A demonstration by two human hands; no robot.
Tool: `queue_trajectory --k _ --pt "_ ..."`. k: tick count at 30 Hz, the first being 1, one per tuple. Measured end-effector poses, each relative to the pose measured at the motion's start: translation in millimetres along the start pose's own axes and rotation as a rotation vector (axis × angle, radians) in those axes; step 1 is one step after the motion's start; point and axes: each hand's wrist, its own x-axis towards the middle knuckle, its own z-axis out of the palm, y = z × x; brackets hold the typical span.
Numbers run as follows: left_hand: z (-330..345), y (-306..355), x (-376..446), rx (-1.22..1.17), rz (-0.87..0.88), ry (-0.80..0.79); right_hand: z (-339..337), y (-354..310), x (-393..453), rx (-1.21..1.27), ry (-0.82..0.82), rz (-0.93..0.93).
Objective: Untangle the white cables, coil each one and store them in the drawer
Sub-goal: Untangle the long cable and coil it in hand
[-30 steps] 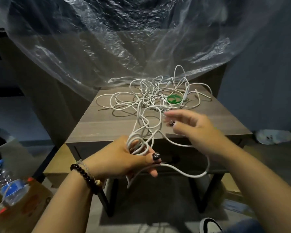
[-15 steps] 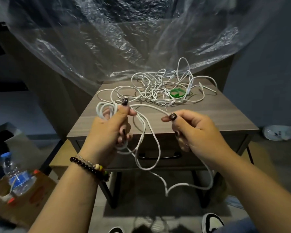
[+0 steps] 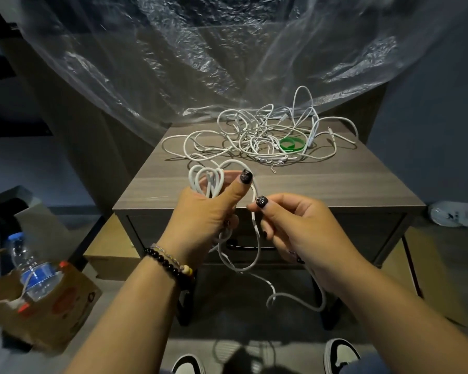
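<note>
Cable (image 3: 255, 233) end hidden behind hands (image 3: 254, 222).

Tangle of white cables (image 3: 262, 139) on grey wooden nightstand (image 3: 335, 184), twd back – clear plastic sheet (image 3: 200, 63) behind; plastic water bottle (image 3: 30, 268) in cardboard box (image 3: 52, 314), lower left.

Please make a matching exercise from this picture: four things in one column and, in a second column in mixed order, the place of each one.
Things
1. coiled white cable
2. green band
3. water bottle
4. cable tangle

Places
A. in the cardboard box on the floor
B. in the left hand
C. spread over the back of the table top
D. on the table, among the loose cables

Pairs: 1-B, 2-D, 3-A, 4-C
</note>
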Motion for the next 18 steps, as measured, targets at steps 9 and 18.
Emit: queue_trajectory --k 9,18 --pt "-4 3 -2 0.076 -0.010 -0.104 -2 -6 -6 -0.230 -0.034 -0.008" --pt "-15 0 11 -0.253 0.074 0.009 -8 -9 -6 -0.275 -0.046 -0.037"
